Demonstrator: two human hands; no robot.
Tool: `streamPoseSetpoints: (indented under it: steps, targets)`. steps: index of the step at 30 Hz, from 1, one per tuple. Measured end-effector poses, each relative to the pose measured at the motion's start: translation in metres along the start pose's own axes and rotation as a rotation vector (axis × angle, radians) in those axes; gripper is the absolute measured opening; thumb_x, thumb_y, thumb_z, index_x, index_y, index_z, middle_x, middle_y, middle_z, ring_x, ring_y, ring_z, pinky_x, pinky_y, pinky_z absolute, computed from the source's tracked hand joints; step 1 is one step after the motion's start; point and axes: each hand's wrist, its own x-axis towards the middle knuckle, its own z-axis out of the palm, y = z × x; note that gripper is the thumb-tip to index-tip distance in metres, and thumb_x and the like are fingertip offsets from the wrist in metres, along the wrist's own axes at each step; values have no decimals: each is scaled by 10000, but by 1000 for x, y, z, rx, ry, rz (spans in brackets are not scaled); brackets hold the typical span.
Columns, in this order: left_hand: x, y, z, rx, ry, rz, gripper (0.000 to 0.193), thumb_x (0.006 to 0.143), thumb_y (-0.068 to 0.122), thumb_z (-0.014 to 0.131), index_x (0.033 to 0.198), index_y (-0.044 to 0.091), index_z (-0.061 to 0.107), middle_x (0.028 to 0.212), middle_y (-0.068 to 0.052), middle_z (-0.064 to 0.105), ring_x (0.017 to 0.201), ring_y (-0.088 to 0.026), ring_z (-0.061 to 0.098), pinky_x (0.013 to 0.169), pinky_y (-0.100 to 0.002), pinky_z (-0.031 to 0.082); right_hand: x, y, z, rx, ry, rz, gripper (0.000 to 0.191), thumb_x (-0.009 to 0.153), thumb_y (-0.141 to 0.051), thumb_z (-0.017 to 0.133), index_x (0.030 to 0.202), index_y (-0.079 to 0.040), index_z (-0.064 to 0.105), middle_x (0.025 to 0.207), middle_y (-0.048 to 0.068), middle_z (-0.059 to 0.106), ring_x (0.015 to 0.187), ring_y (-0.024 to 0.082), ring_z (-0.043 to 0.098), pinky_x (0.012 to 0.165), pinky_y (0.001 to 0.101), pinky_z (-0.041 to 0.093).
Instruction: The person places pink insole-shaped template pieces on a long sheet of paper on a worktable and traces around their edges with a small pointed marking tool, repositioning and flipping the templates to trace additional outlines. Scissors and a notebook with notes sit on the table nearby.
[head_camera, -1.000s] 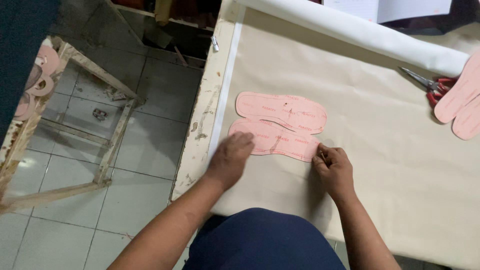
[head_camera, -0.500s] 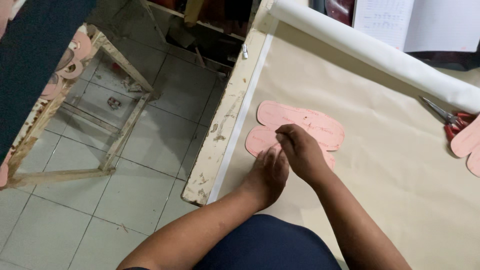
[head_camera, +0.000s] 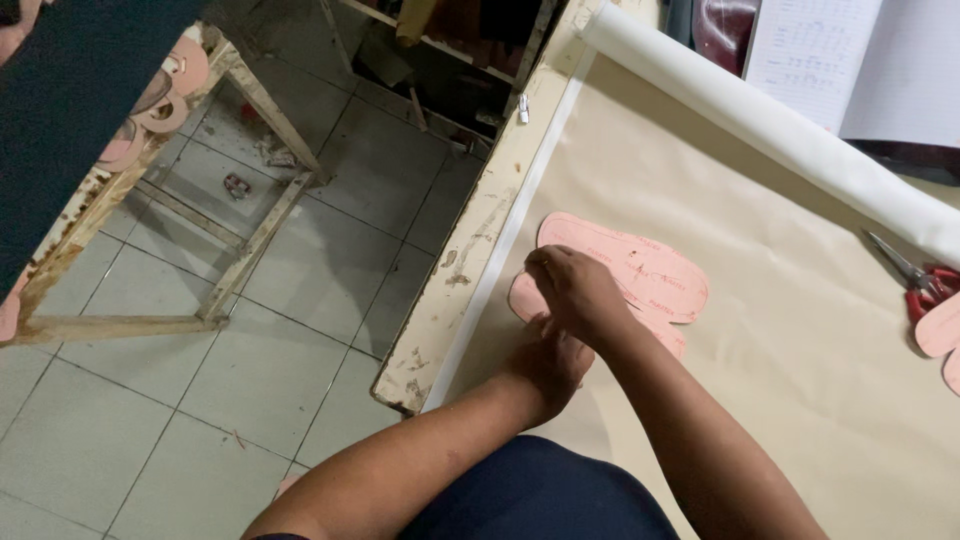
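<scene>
Two pink shoe shapes (head_camera: 640, 275) lie on tan cloth (head_camera: 800, 380) on the table (head_camera: 450, 300). The right hand (head_camera: 575, 290) presses down on them, fingers bent. The left hand (head_camera: 548, 362) sits just under it; I cannot tell its grip. Red scissors (head_camera: 915, 280) lie well apart.

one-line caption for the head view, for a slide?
Both hands, right over left, press on pink sole-shaped templates laid on beige sheet material near the worn table edge.
</scene>
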Motion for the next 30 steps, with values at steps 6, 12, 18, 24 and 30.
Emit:
streamPoseSetpoints:
  steps: [6, 12, 18, 24, 30]
  targets:
    - [5, -7, -6, -102, 32, -54, 271, 1003, 122, 517, 1248, 6, 537, 1316, -229, 550, 1172, -378, 546, 1035, -502, 438, -2, 21, -25, -200, 26, 113, 186, 980, -208, 609, 1013, -52, 703, 987, 134, 739, 879, 371, 687, 745, 464, 538]
    - [49, -9, 0, -133, -175, -251, 438, 966, 57, 467, 1403, 28, 447, 1304, -268, 532, 1146, -366, 572, 901, -466, 535, 17, 21, -19, -103, 29, 68, 178, 956, -203, 634, 996, -39, 693, 978, 136, 729, 846, 367, 683, 730, 447, 547]
    - [81, -17, -3, 128, -474, -263, 644, 917, 98, 554, 1508, -41, 339, 1497, -264, 407, 1298, -316, 509, 953, -400, 525, 48, 29, -19, -24, 152, 24, 174, 973, -196, 616, 1021, -52, 701, 965, 138, 739, 849, 337, 706, 761, 423, 558]
    - [78, -12, -5, 541, -417, -28, 713, 913, 126, 572, 1543, -63, 295, 1636, -295, 167, 1372, -405, 411, 888, -449, 544, 33, 70, -44, -123, 231, 112, 162, 999, -184, 615, 1031, -58, 713, 964, 148, 745, 872, 349, 702, 767, 433, 547]
    - [77, -1, -37, 121, -479, -248, 803, 880, 46, 636, 1581, 289, 331, 1684, -267, 34, 1267, -445, 533, 850, -442, 601, -42, 120, -84, -104, 321, 371, 206, 1009, -225, 627, 1089, -55, 712, 980, 137, 759, 903, 277, 742, 802, 382, 567]
